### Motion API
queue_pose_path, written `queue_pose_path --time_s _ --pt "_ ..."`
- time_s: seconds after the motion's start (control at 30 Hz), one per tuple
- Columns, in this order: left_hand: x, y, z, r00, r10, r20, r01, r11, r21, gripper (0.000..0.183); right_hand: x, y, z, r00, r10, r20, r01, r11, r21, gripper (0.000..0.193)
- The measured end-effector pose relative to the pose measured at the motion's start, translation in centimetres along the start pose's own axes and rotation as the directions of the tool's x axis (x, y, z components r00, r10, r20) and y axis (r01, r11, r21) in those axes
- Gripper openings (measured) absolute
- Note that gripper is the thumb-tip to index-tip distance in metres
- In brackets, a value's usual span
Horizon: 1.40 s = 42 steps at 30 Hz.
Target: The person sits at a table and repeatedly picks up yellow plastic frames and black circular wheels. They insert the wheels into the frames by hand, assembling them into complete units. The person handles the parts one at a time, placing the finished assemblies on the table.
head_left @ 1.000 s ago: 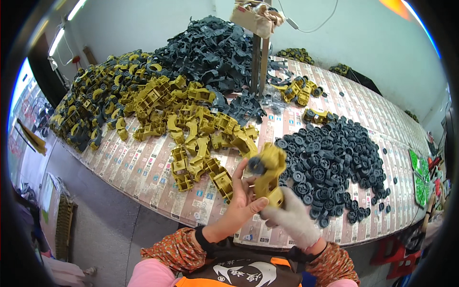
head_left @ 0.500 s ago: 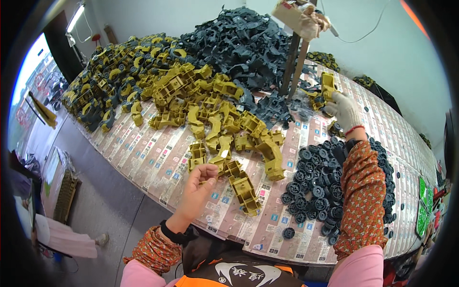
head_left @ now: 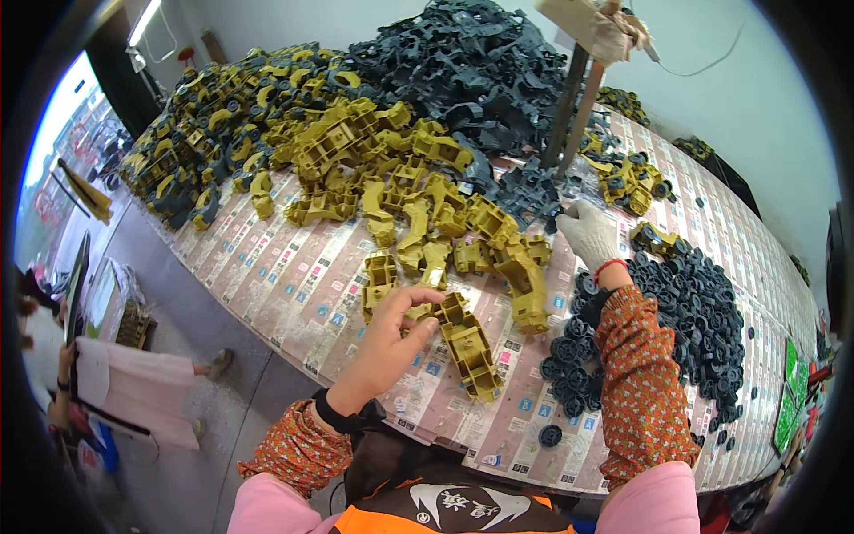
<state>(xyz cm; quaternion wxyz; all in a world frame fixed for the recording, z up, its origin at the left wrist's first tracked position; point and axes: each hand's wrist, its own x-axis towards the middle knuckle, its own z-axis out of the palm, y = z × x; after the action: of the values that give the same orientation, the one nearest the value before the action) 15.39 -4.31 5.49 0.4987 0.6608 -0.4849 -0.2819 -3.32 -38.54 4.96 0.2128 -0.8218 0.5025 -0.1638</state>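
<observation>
My bare left hand (head_left: pixel 384 343) hovers over the near yellow plastic parts, thumb and forefinger apart with nothing visible between them. Just beyond its fingertips lies a hollow yellow toy vehicle body (head_left: pixel 471 351). My right hand (head_left: pixel 589 235), in a pale knitted glove, is at the near edge of the dark grey plastic parts (head_left: pixel 525 191). Its fingers are bent around the edge of a small dark grey part (head_left: pixel 551 223), and the palm hides most of the grip. A yellow toy vehicle with dark wheels (head_left: pixel 633 185) rests beyond that hand.
Black toy wheels (head_left: pixel 689 307) are heaped beside my right forearm. Farther back rise piles of yellow bodies (head_left: pixel 342 147), dark grey parts (head_left: pixel 458 76) and assembled toy vehicles (head_left: pixel 222 116). A wooden post (head_left: pixel 569 111) stands on the table. Another person's pale clothing (head_left: pixel 133 383) shows at left.
My right hand has left the yellow vehicle and come nearer, to the dark grey parts. My left hand has shifted slightly right, its thumb and forefinger farther apart. The view has turned a little.
</observation>
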Motion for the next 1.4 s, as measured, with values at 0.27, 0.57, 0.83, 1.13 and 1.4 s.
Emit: queue_pose_path --time_s 0.27,0.57,0.83,1.13,1.4 --pt "-0.7 -5.0 -2.1 0.985 -0.040 -0.166 0.033 0.998 -0.046 0.030 -5.8 -3.1 -0.5 0.932 -0.362 -0.034 0.350 0.918 -0.187 0.036" --pt "-1.7 -2.3 0.3 0.994 0.094 -0.057 -0.079 0.970 0.230 0.026 -7.9 -3.1 1.8 0.920 -0.256 0.295 0.317 0.931 -0.181 0.049" --pt "-2.8 -1.8 -0.2 0.989 0.123 -0.076 -0.111 0.983 0.149 0.027 -11.0 -5.2 -1.5 0.926 -0.343 -0.158 0.308 0.928 -0.209 0.038" --pt "-2.1 1.4 2.0 0.986 0.164 -0.001 -0.164 0.986 0.008 0.025 -14.1 -2.3 -5.9 0.924 -0.146 -0.354 0.176 0.983 0.053 0.055" --pt "-1.9 1.6 4.9 0.982 0.041 0.185 0.064 0.846 -0.529 0.050 -21.7 -5.6 -5.7 0.788 -0.383 -0.481 0.476 0.875 0.083 0.046"
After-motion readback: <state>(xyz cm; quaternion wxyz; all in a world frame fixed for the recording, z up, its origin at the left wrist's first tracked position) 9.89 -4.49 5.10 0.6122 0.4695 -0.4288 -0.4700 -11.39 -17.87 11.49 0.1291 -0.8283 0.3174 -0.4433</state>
